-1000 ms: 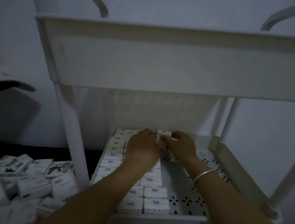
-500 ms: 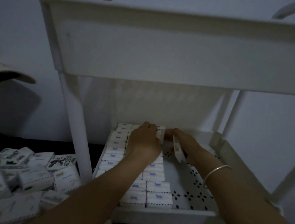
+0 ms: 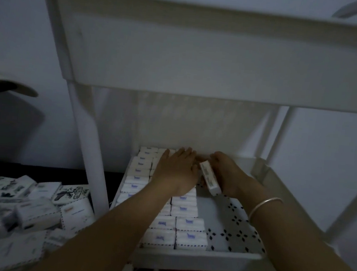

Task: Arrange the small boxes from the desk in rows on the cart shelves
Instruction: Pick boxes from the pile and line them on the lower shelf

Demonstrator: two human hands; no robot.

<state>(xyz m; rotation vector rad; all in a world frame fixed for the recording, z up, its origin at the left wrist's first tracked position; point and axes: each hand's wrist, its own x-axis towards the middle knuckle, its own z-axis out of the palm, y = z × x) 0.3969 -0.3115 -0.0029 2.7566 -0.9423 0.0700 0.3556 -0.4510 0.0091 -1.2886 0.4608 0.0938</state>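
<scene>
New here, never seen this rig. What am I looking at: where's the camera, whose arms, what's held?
No machine here: a person works with two bare hands, filmed by one wide-angle camera worn on their head, looking forward and down. So the arms coming in from the bottom are the wearer's own. The white frame is a cart. Its lower shelf carries rows of small boxes along its left part; the right part is bare and perforated. The left hand lies flat on those rows, fingers straight. The right hand, with a bangle on the wrist, holds one small box tilted on edge beside the rows. At lower left lies a loose pile of boxes.
</scene>
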